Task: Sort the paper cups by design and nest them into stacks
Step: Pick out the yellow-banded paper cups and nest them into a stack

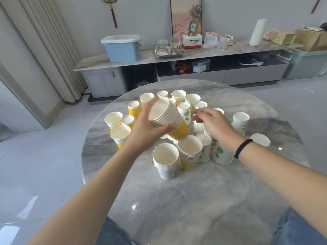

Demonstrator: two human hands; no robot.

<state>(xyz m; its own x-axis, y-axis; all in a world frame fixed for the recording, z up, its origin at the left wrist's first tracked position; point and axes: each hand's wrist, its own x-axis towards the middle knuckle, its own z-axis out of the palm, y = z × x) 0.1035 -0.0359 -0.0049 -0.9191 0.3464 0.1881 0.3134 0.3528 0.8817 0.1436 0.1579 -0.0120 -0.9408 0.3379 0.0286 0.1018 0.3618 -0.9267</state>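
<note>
A round table (194, 200) with a glossy grey marbled top carries the cups. Standing upright on it near its centre are 2 nested stacks side by side and touching: a white stack (165, 162) and, at its 3 o'clock, a yellow stack (189, 153). At 10 o'clock from them stand loose yellow-patterned cups (120, 137). At 12 o'clock a crowd of single cups (178, 96) stands rim up. At 2 to 3 o'clock stand green-leaf cups (240, 122), packed close, some touching.
</note>
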